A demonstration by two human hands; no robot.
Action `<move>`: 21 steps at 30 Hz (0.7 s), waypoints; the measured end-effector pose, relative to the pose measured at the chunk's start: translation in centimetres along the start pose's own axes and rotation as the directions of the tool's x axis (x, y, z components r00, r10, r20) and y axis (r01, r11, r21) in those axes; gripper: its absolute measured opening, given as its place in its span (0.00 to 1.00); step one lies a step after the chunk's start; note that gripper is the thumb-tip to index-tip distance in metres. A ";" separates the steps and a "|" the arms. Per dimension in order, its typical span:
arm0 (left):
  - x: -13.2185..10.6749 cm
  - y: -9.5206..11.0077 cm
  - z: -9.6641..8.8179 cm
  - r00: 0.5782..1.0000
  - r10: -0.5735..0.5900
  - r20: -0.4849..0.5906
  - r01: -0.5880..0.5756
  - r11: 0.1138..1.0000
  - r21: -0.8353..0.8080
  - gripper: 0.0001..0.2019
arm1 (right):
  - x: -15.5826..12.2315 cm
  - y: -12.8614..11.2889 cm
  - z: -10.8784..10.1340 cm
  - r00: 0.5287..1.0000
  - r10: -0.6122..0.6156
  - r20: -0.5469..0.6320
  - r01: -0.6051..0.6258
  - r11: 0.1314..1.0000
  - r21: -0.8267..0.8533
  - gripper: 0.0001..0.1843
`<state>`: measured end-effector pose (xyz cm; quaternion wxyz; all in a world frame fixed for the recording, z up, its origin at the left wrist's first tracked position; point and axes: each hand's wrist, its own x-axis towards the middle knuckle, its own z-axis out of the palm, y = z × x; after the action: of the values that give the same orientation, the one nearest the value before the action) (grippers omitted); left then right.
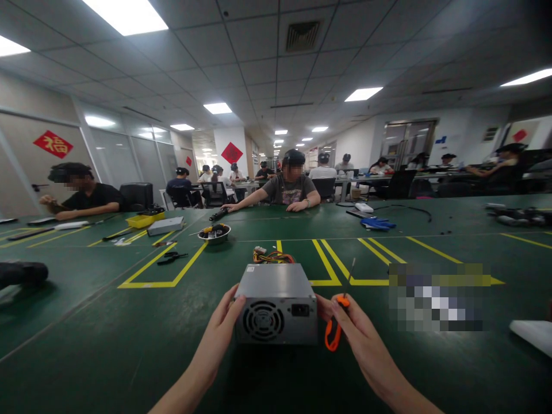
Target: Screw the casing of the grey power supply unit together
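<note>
In the middle of the head view, a grey metal computer power supply (278, 282) faces me with its fan grille and power socket. Its bundle of coloured cables (273, 257) lies behind it on the table. My left hand (226, 313) grips the left side, thumb near the top front edge. At the right side, my right hand (351, 322) is closed around a screwdriver (342, 301) with an orange handle and a thin shaft pointing up. An orange loop hangs below that hand. The right fingers reach the casing's right side, partly hidden.
The green table (129, 345) has yellow tape outlines. Beyond the power supply are a metal bowl of tools (214, 234), black pliers-like tool (170, 258), grey box (165, 225), yellow tray (145, 219) and blue gloves (377, 223). A co-worker (290, 187) sits opposite; a blurred patch covers something at right.
</note>
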<state>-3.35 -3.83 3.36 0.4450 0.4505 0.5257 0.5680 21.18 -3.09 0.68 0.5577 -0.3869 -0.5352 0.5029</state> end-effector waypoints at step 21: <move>-0.7 -0.6 0.1 0.968 0.127 0.216 -0.150 0.984 0.094 0.35 | -1.1 -1.6 0.2 0.996 -0.021 -0.090 0.015 0.998 -0.058 0.20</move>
<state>-3.12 -4.49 2.79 0.4316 0.5674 0.4736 0.5172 21.29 -4.48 2.03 0.5747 -0.4202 -0.5268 0.4644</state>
